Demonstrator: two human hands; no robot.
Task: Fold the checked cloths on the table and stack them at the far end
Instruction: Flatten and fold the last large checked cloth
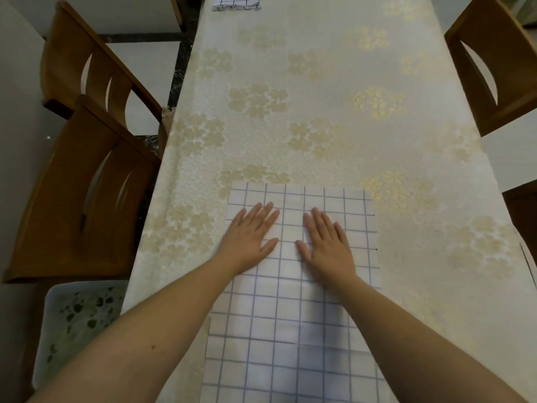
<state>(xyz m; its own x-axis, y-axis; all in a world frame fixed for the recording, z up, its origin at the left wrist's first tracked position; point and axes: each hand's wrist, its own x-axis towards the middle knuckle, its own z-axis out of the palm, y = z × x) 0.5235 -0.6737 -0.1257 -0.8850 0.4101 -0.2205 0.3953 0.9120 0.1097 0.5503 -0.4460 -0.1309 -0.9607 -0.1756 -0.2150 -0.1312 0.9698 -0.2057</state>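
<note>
Two flat hands, left hand (250, 239) and right hand (327, 245), fingers straight, pressing soft grid-checked cloth (290, 315), floral tablecloth (319, 97)

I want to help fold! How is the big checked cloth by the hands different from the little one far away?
The large white blue-checked cloth lies spread near the table edge; the small folded dark-checked cloth sits at the far end. Both hands press flat on the large one; nothing touches the small one. Both are white with grid lines.
</note>
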